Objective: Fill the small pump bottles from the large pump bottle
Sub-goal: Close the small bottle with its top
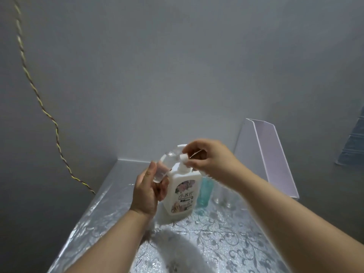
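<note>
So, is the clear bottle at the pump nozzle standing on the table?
No, the left hand holds the small clear bottle tilted in the air at the nozzle of the large pump bottle.

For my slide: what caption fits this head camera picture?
Left hand holds small bottle by large pump bottle; right hand grips pump.

Lg bottle on table; sm bottles just right, poss. behind

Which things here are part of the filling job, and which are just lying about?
In use: large pump bottle, small clear bottle, left hand, right hand, teal bottle, clear bottles.
Lying about: white board, twisted cable, blue cloth.
</note>
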{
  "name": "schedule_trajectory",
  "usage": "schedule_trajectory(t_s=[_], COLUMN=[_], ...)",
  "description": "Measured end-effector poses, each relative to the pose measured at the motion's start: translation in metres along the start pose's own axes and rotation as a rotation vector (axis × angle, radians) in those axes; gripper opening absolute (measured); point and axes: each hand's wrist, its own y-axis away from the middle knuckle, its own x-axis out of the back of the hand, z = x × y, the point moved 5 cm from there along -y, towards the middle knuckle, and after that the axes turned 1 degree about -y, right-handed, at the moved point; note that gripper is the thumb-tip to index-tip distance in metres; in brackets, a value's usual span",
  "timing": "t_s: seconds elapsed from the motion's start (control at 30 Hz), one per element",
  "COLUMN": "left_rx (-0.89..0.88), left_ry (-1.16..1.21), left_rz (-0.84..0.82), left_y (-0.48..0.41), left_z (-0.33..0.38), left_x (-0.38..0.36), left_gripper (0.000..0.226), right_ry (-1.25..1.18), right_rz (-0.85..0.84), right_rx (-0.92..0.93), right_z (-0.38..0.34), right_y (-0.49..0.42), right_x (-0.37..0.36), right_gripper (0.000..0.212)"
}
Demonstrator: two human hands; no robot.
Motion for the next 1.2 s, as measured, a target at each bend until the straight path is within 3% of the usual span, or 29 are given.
schedule_trajectory(t_s=[0.5, 0.7, 0.8, 0.9, 0.97, 1.1, 1.2], left_rx=[0.021, 0.011, 0.002, -0.023, -0.031, -0.012, -0.008], left_ry=[0.031, 0.03, 0.031, -0.002, -0.018, 0.008, 0.01], left_rz=[-0.009, -0.056, -0.072, -0.114, -0.125, -0.094, -0.092], left_y=[-0.004, -0.004, -0.003, -0.002, -0.001, -0.002, -0.002], left_z=[-0.003, -0.001, 0.0, 0.002, 0.002, 0.001, 0.001], left_x=[0.002, -0.001, -0.002, -0.005, -0.005, -0.002, -0.002], left_gripper=[0.038, 0.052, 0.053, 0.053, 0.053, 0.053, 0.053], right_ry=[-0.138, 0.129, 0.23, 0.4, 0.361, 0.313, 0.425], right_rz=[0.057, -0.004, -0.036, -0.026, -0.026, -0.109, -0.11], right_rx=[0.044, 0.133, 0.099, 0.042, 0.032, 0.058, 0.016], right_z=[-0.007, -0.017, -0.018, -0.016, -0.016, -0.019, -0.018], right_y=[-0.017, -0.022, -0.023, -0.021, -0.019, -0.018, -0.019], right_x=[0.003, 0.001, 0.002, 0.003, 0.003, -0.001, -0.001], right_gripper=[0.022, 0.022, 0.011, 0.039, 0.04, 0.018, 0.039])
